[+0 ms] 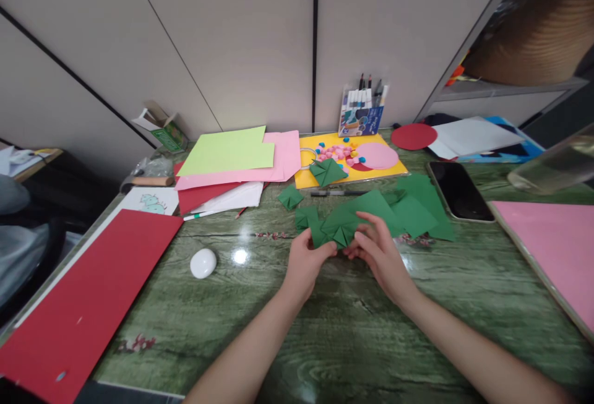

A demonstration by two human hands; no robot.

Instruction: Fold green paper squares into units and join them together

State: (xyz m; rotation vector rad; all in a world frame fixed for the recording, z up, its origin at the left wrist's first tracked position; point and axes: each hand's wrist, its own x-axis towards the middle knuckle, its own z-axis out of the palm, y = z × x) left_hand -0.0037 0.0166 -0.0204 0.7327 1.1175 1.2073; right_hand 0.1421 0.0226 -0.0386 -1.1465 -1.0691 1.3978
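Observation:
My left hand [307, 263] pinches a folded piece of green paper [340, 234] between thumb and fingers, just above the table. At the right edge of that paper is my right hand [381, 254], its thumb and lower fingers closed on it and its index finger raised. The paper has pointed, layered folds in its middle. Behind it lie a similar green folded piece [291, 197], another folded piece [328, 171] farther back, and one more [305, 217] partly covered. Loose green sheets [420, 209] overlap to the right.
A black pen [338, 193] lies behind the hands. Pink pompoms [341, 153] sit on a yellow sheet [306, 176]. A phone [459, 190] rests at right, a white round object [203, 263] at left. Red card [93, 299] covers the left edge; a marker box [362, 113] stands behind.

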